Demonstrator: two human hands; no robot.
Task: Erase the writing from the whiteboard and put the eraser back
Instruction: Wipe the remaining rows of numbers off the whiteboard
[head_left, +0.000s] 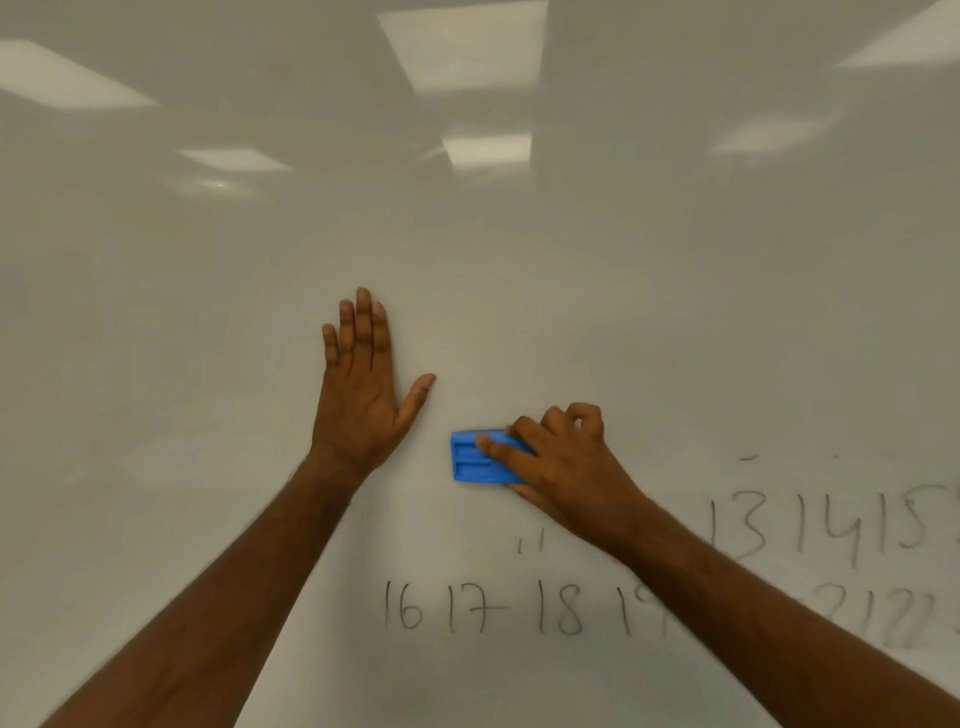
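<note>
Right hand (558, 462) is wrapped over the blue eraser (478, 458), index finger laid along its back and the other fingers curled at the top edge, thumb tucked under the lower side, holding it flat against the whiteboard (571, 291). The eraser sits just left of that hand, its ribbed plastic back facing out, long side roughly level. To the left, the left hand (361, 395) lies flat on the board, fingers straight and close together pointing up, thumb angled out toward the eraser but apart from it. Both bare forearms run down to the lower corners of the view. Around the hands the board surface is wiped white, with pale reflections of ceiling light panels across the upper half. Below and right of the eraser, handwritten numbers (810, 525) are on the board: a faint "11" under the right wrist, then 13, 14, 15 running to the right edge. A lower row (483, 608) reads 16, 17, 18, 19, with blurred digits past the right forearm.
</note>
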